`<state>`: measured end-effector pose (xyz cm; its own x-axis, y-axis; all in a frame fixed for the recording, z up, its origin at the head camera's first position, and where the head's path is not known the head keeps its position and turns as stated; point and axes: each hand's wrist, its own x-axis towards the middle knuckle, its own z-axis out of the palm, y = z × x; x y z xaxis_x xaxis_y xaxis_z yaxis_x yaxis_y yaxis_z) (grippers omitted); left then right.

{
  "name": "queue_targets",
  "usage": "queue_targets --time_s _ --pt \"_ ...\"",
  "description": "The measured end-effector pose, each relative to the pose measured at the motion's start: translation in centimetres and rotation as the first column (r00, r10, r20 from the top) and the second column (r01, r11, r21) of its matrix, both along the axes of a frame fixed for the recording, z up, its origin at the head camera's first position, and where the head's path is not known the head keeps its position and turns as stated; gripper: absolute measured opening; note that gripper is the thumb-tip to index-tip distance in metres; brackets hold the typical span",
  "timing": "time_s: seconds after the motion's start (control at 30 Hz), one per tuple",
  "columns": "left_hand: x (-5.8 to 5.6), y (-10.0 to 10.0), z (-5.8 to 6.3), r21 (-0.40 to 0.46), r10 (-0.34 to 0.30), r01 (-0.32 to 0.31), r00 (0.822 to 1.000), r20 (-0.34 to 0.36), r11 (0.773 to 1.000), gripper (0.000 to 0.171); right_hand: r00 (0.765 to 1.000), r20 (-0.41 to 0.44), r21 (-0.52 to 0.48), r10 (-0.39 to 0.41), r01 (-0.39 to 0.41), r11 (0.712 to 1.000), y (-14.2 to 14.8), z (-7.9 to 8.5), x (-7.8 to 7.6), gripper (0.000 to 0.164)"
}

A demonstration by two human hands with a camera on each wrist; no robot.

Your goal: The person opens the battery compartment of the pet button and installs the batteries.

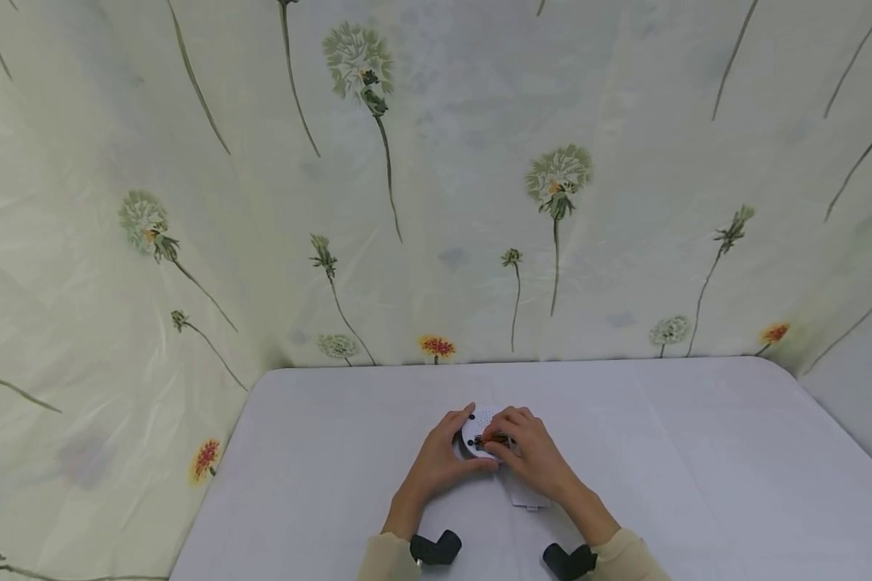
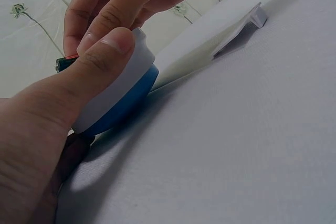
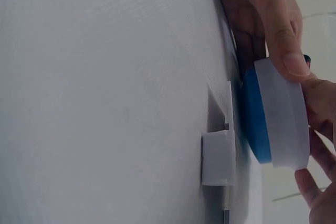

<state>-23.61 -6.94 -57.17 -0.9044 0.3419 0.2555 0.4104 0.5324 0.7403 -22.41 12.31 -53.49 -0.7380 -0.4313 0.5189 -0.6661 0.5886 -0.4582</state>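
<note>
A round device with a white upper part (image 1: 483, 418) and a blue base (image 2: 131, 109) is close over the white table, its perforated white face upward. My left hand (image 1: 442, 457) grips it around its left side, thumb along the near rim. My right hand (image 1: 536, 453) is over the device's face, fingertips and thumb pinching a dark battery (image 2: 64, 64) with a red band. The battery lies at an opening in that face, partly hidden by the fingers. Just beside the device, under the right forearm, is a loose white cover (image 1: 529, 494) with a small tab.
The white-covered table (image 1: 320, 452) extends to both sides of the hands. A curtain (image 1: 450, 177) printed with dandelions hangs behind its far edge and at the sides. Black wrist mounts (image 1: 436, 549) sit by both beige sleeves (image 1: 391, 558).
</note>
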Motion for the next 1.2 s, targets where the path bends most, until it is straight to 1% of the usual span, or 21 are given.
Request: queue_targets --time_s 0.1,0.2,0.57,0.97,1.1,1.2 --pt "-0.07 0.03 -0.16 -0.001 -0.001 0.001 1.0 -0.009 1.0 0.096 1.0 -0.012 -0.011 0.007 -0.007 1.0 0.01 -0.11 -0.01 0.018" --pt "-0.12 0.03 -0.21 -0.011 0.004 -0.004 1.0 -0.008 1.0 0.096 1.0 -0.006 -0.012 0.011 -0.011 1.0 0.04 -0.15 -0.05 0.017" --pt "-0.08 0.09 -0.03 -0.023 0.005 -0.005 1.0 0.006 1.0 0.097 0.997 0.075 -0.005 0.004 -0.003 1.0 0.2 0.11 0.08 0.015" --pt "-0.04 0.1 0.1 -0.01 -0.004 0.004 1.0 -0.002 1.0 0.095 0.998 0.057 -0.001 -0.008 0.008 1.0 0.32 0.06 0.17 0.017" --pt "-0.05 0.09 0.08 -0.01 -0.006 0.005 1.0 -0.005 1.0 0.096 0.998 0.063 -0.001 -0.016 0.016 1.0 0.26 0.11 0.23 0.02" --pt "-0.03 0.08 0.08 -0.019 -0.003 0.003 1.0 0.0 1.0 0.097 0.994 0.098 -0.011 -0.044 0.045 0.999 0.13 -0.03 0.31 0.029"
